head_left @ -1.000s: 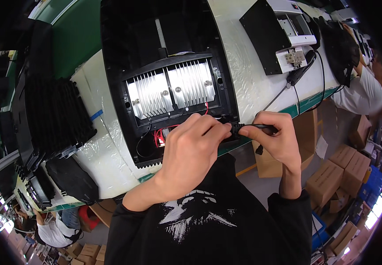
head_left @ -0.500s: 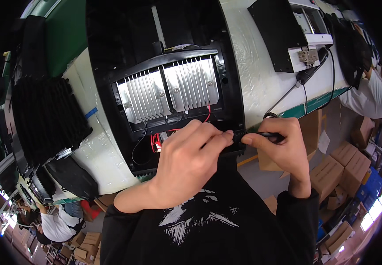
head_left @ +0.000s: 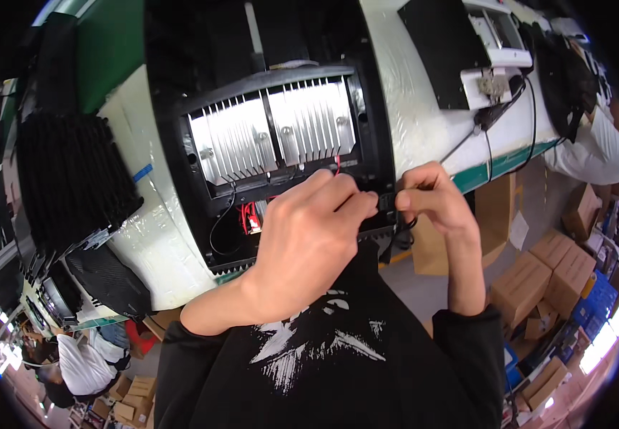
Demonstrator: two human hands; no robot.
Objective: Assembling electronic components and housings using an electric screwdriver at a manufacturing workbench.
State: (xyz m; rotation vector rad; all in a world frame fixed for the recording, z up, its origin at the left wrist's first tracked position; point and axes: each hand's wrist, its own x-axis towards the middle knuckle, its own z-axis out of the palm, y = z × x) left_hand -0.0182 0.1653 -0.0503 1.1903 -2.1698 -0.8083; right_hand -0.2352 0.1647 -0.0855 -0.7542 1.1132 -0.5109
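We pinch a small black plug (head_left: 388,202) between both hands, left hand (head_left: 309,239) and right hand (head_left: 431,200) closed tight on it. It sits at the near edge of the black case (head_left: 381,129) on the desk (head_left: 424,121), just below the silver fins (head_left: 273,132). Red wires (head_left: 248,214) lie close by. If we pull too hard, we think a wire could snap or the plug could slip out.

We see both hands meeting at the near edge of the black housing (head_left: 180,179) — left hand (head_left: 306,243) lies over the red wires (head_left: 248,214), right hand (head_left: 434,200) pinches a small black part (head_left: 386,202) against the left fingertips. Two finned heatsinks (head_left: 273,132) sit in the housing, just beyond the hands.
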